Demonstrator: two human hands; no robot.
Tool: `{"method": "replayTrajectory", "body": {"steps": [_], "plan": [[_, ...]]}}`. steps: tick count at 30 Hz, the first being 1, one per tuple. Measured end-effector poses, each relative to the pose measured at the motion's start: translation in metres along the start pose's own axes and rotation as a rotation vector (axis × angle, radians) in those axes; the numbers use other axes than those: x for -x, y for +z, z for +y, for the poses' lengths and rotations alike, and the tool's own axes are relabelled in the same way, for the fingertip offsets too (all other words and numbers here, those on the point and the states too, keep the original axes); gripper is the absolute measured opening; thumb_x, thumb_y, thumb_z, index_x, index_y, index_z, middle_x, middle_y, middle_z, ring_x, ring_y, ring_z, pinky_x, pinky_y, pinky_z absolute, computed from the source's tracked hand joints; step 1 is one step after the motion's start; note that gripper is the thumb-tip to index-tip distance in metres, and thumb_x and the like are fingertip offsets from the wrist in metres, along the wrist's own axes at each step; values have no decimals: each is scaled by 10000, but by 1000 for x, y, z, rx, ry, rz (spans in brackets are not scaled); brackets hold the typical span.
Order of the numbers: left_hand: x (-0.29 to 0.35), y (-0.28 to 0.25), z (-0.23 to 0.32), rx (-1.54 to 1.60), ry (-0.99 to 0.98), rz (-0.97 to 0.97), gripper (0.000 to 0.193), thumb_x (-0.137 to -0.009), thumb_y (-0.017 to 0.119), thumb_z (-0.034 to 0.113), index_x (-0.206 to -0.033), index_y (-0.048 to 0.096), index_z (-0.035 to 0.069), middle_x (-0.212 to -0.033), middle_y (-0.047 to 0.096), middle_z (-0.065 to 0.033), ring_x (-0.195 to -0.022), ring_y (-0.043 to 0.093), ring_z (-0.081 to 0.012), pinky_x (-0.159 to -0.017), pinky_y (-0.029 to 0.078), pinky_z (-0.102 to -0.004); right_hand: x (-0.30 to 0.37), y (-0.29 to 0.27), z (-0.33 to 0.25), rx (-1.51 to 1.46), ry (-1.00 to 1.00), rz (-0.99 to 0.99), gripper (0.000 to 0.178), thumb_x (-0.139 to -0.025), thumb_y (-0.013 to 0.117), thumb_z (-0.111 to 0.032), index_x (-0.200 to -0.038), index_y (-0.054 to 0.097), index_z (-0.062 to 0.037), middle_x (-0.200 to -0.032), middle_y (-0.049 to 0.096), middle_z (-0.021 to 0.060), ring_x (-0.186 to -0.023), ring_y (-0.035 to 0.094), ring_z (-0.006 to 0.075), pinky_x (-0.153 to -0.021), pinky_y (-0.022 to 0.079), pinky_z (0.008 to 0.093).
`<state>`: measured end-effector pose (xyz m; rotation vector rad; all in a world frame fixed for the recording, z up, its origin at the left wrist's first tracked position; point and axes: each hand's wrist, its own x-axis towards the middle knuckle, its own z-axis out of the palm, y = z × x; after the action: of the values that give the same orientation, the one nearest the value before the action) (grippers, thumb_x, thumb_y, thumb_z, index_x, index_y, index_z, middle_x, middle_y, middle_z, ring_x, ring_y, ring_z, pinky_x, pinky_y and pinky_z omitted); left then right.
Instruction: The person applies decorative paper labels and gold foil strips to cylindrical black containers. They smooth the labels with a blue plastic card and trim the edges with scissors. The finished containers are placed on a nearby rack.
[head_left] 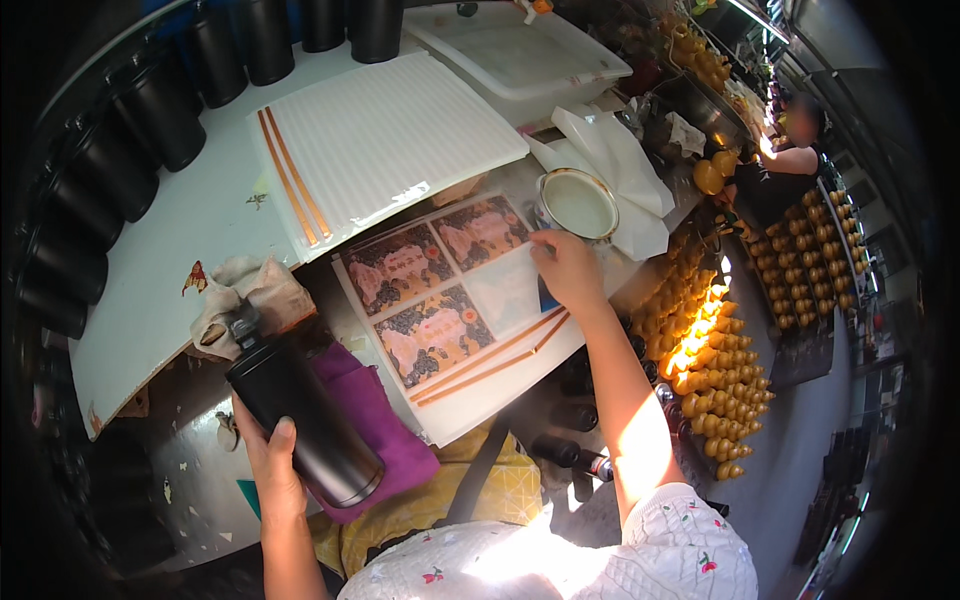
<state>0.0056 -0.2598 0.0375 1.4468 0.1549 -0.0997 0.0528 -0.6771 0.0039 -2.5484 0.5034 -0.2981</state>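
My left hand (270, 455) is wrapped round a black tumbler (305, 420), which lies tilted with its narrow top toward the table. Beyond its top sits a crumpled, stained cloth (255, 300); a purple cloth (370, 430) lies beside and under it. My right hand (568, 272) is closed, thumb and fingers together, at the right edge of a sheet of printed decals (430, 330). What its fingers hold, if anything, is hidden. One quarter of the sheet is pale, without a print. Just beyond those fingers stands a round bowl (578, 203) of cloudy liquid.
Several black tumblers (155, 110) line the table's far and left edge. A white ribbed foam sheet (390, 140) carries two orange-brown strips (292, 175). White paper (630, 170) lies by the bowl. Golden gourd-shaped pieces (710, 410) stand at right; a co-worker (785, 170) is farther back.
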Motion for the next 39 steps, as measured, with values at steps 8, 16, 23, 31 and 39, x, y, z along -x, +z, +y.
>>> {"method": "replayTrajectory", "body": {"steps": [8, 16, 23, 31, 39], "plan": [[-3, 10, -1, -17, 67, 32, 948, -830, 719, 429, -1561, 231, 73, -1470, 403, -116, -1310, 427, -244, -1101, 332, -363, -8, 41, -41, 456, 101, 116, 410, -873, 669, -381, -1026, 666, -1, -1076, 588, 173, -901, 678, 361, -737, 567, 452], [-5, 9, -3, 6, 98, -14, 924, -862, 716, 326, -1549, 193, -3, -1500, 369, -130, -1370, 362, -228, -1153, 241, -352, -3, 39, -59, 474, 82, -8, 383, -885, 642, -319, -1178, 656, -73, -1101, 589, 179, -936, 665, 363, -743, 553, 472], [-7, 6, -4, 25, 115, -42, 905, -873, 740, 322, -1536, 214, 3, -1449, 411, -127, -1315, 404, -218, -1121, 282, -346, -53, -33, -40, 413, 84, 189, 283, -884, 606, -264, -1079, 696, -79, -1042, 685, 155, -994, 654, 344, -822, 522, 482], [-7, 13, -2, 54, 135, -52, 895, -866, 735, 287, -1532, 216, -8, -1453, 408, -141, -1325, 398, -227, -1127, 277, -349, -150, -52, 62, 568, -56, -270, 368, -862, 579, -324, -923, 729, 7, -1018, 720, 180, -945, 665, 366, -841, 505, 430], [-7, 6, -7, 27, 130, -43, 900, -873, 720, 289, -1535, 197, -27, -1483, 378, -158, -1361, 367, -235, -1144, 258, -359, -75, -18, -31, 365, -42, -252, 295, -847, 584, -249, -939, 747, -22, -977, 721, 185, -891, 692, 343, -795, 533, 450]]}}
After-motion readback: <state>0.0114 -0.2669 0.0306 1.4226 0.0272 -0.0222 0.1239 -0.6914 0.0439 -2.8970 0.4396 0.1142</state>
